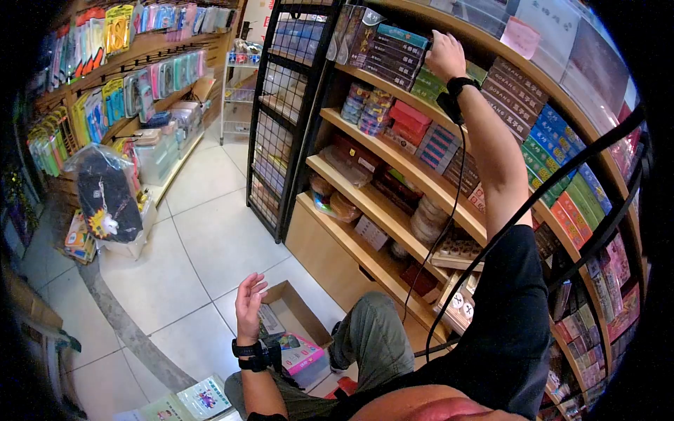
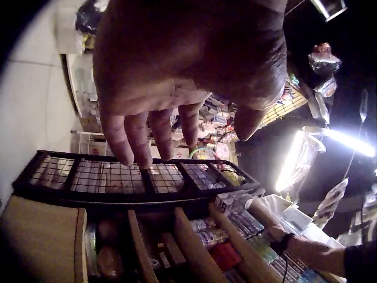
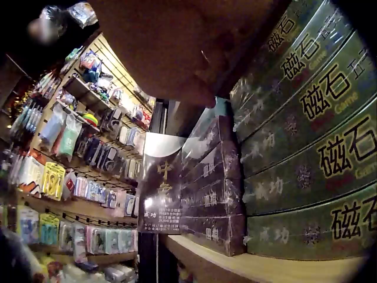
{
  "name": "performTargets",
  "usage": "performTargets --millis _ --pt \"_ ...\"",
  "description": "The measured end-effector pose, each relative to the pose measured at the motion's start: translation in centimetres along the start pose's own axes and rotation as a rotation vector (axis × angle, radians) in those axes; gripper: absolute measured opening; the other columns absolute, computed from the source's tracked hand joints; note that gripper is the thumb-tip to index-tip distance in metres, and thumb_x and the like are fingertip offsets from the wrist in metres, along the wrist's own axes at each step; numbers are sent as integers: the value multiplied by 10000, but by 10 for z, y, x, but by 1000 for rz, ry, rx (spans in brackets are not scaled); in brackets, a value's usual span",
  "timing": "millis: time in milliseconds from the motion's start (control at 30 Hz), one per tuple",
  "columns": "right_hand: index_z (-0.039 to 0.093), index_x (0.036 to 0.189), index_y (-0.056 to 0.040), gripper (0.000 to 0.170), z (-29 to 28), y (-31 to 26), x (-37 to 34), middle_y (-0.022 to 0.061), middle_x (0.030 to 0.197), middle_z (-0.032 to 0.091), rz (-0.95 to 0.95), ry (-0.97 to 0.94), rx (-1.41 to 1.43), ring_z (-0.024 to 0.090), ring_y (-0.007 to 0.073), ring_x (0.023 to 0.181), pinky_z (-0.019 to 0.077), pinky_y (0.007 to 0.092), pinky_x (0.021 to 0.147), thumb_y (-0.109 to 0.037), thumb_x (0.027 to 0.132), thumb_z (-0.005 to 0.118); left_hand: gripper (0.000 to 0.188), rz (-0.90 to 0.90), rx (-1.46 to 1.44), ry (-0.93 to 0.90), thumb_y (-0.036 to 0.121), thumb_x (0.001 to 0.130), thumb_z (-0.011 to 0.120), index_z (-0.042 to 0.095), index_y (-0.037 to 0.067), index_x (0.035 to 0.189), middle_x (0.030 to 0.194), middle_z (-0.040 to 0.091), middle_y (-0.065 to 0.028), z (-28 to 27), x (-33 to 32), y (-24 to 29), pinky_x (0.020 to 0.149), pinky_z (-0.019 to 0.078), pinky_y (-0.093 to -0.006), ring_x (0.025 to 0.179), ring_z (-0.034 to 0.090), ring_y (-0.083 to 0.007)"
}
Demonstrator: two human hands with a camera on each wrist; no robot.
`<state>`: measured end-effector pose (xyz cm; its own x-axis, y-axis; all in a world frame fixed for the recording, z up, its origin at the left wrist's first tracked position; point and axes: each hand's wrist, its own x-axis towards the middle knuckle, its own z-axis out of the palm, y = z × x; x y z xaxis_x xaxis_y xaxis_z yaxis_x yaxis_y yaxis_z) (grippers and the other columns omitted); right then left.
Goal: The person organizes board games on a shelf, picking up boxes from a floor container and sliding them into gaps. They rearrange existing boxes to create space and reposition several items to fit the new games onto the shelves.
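Note:
My right hand point(image 1: 446, 57) reaches up to the upper shelf, its fingertips at the end of a teal box point(image 1: 404, 35). That box lies on top of a stack of dark board-game boxes point(image 1: 386, 62). In the right wrist view the hand point(image 3: 177, 53) is a dark shape over the stack, and its fingertips are lost in shadow. Beside it rise green boxes point(image 3: 300, 177) with Chinese lettering. Low down, my left hand point(image 1: 249, 303) hovers above an open cardboard box point(image 1: 298, 305), fingers extended and palm bare. The left wrist view shows those fingers point(image 2: 162, 132) loosely spread, holding nothing.
A black wire-mesh rack point(image 1: 284, 105) stands at the left end of the shelving. A pink-edged box point(image 1: 302, 354) sits by my knee, with books point(image 1: 203, 396) at the bottom edge. Black cables point(image 1: 460, 189) run across my right side. Stationery hangs on the left wall point(image 1: 133, 52).

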<state>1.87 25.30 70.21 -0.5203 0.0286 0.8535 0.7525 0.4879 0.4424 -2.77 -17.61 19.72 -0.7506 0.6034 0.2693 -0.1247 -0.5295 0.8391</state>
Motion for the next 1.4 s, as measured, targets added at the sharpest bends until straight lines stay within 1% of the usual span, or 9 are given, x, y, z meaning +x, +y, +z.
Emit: performTargets --millis 300,367,400,600,967,1033,1200,1300,1400 --pt "487 1228 -25 492 0 -3 14 157 1266 509 -67 -96 7 382 338 1249 293 444 1043 -266 807 567 518 4 6 60 283 864 547 402 16 1283 1236 491 -138 -1 2 -2 916 406 -346 1109 496 -233" --pt "527 1152 -21 439 -8 -9 22 172 1235 526 7 -392 -61 419 348 1210 320 452 1019 -300 816 579 502 0 0 41 259 867 544 399 21 1285 1229 494 -130 -5 1 -6 912 407 -340 1098 499 -227" --pt "565 1055 -20 384 -1 -7 25 189 1161 567 52 -404 -22 475 358 1143 352 465 987 -320 816 593 502 1 7 51 259 867 544 399 21 1285 1229 494 -130 -6 1 -5 912 407 -340 1098 499 -227" --pt "618 979 -55 435 11 0 23 184 1009 628 3 -207 -13 570 346 993 419 457 900 -423 747 643 500 -18 -21 58 224 862 547 390 23 1292 1233 491 -129 -2 4 -6 913 405 -338 1098 499 -227" --pt "664 940 -67 352 19 4 27 179 977 647 -12 -108 44 611 339 930 484 440 822 -364 752 645 485 -46 17 23 182 856 554 398 14 1284 1236 491 -138 3 8 -15 932 409 -331 1107 502 -233" --pt "665 949 -62 347 13 7 32 171 945 655 82 -184 133 620 337 890 494 432 791 -364 780 652 483 -54 31 30 177 856 556 400 15 1283 1235 492 -134 -1 6 -18 931 409 -328 1102 504 -227" --pt "625 1090 -77 435 24 11 43 160 1020 649 260 -317 173 621 329 936 491 443 801 -391 790 649 501 -45 89 46 228 855 556 400 28 1287 1224 496 -138 -5 5 -20 899 442 -341 1091 517 -239" --pt "632 1033 -57 383 28 11 39 184 1093 618 203 -245 184 582 348 1039 450 445 891 -357 796 637 476 -67 38 52 174 856 563 411 16 1279 1222 500 -121 -5 7 -19 928 412 -326 1072 513 -208" --pt "642 1026 -48 465 38 10 42 185 1050 635 194 -184 157 590 361 991 467 478 833 -445 784 650 475 -61 55 30 173 859 564 411 15 1279 1220 501 -119 -4 7 -21 930 411 -327 1072 513 -207"
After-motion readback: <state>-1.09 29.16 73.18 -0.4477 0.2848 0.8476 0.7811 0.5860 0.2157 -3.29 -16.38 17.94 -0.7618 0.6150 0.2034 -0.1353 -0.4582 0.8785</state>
